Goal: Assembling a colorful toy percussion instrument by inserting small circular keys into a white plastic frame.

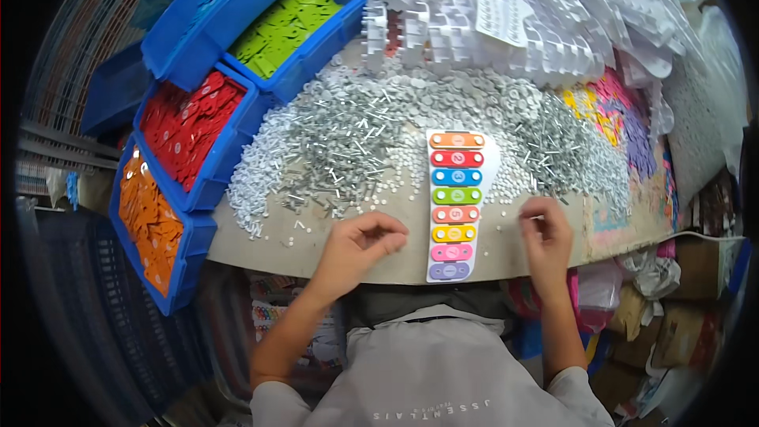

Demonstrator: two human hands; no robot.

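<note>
A toy xylophone (pixel 456 197) lies lengthwise before me on the table, a white base with a column of coloured bars. Orange, red, blue, green, coral and yellow bars show pale round caps at their ends; the pink and purple bars nearest me show small dark holes instead. Left of its lower half hovers my left hand (pixel 365 243), thumb and fingertips drawn together in a pinch. On the other side my right hand (pixel 545 233) is raised with its fingers curled in. Neither hand touches the xylophone. Whatever the fingertips hold, if anything, is too small to make out.
Loose metal pins (pixel 348 138) and small white caps (pixel 466 91) heap across the table. Blue bins at left hold orange bars (pixel 148 221), red bars (pixel 194 126) and green bars (pixel 288 32). White plastic bases (pixel 506 24) pile at the back; purple bars (pixel 636 138) lie right.
</note>
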